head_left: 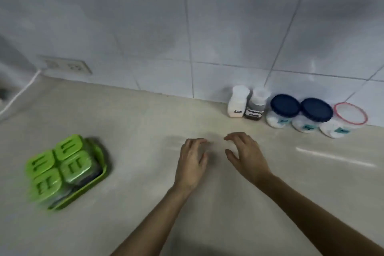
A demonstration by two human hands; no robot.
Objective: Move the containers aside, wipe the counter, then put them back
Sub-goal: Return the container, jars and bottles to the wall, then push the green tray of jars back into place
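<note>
My left hand (pixel 192 162) and my right hand (pixel 246 156) hover over the middle of the beige counter (pixel 145 122), fingers curled apart, holding nothing. Against the tiled wall at the right stands a row of containers: a white salt bottle (pixel 238 102), a dark spice bottle (pixel 255 104), two jars with dark blue lids (pixel 284 108) (pixel 315 112), and a jar with a red-rimmed lid (pixel 349 116). At the left, a green tray (pixel 89 191) holds several green-lidded containers (pixel 62 164). The image is blurred by motion.
A wall socket (pixel 66 66) sits low on the tiles at the back left, with a white cable (pixel 20 93) running down to the counter. A dark object shows at the far left edge.
</note>
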